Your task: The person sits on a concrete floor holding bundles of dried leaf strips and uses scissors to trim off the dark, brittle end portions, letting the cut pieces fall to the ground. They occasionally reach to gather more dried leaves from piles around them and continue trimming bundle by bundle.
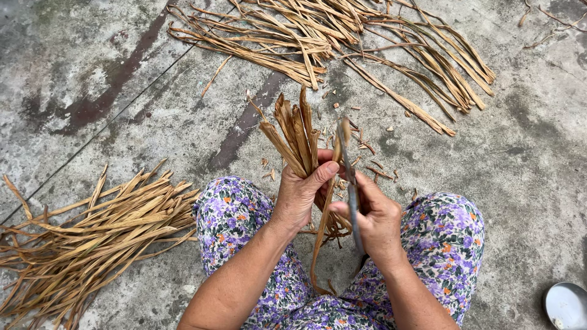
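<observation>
While I look down past my knees, my left hand (301, 194) is wrapped around a small bunch (296, 135) of dry tan leaf strips, thumb pressed across the front. Its cut tips fan upward toward twelve o'clock, and its loose tails hang down between my legs toward six o'clock. My right hand (374, 221), just beside the left at three o'clock, is closed around the handle of a knife (350, 177). Its thin grey blade stands nearly upright, with the tip close to one strip from the bunch; motion blur there keeps me from telling whether steel and leaf touch.

My trousers (451, 235) are purple and floral, and both knees frame the hands. Beneath everything lies a stained concrete floor (98, 79), crossed by a dark streak running from eleven o'clock down toward the centre.

At eight o'clock a thick pile (92, 232) of long strips rests on the floor, well apart from my hands. At twelve to one o'clock a second heap (342, 43) of strips spreads out loosely. Small trimmings (367, 146) are scattered on the concrete just above my hands. At five o'clock, by the frame corner, part of a round metal bowl (565, 305) shows.
</observation>
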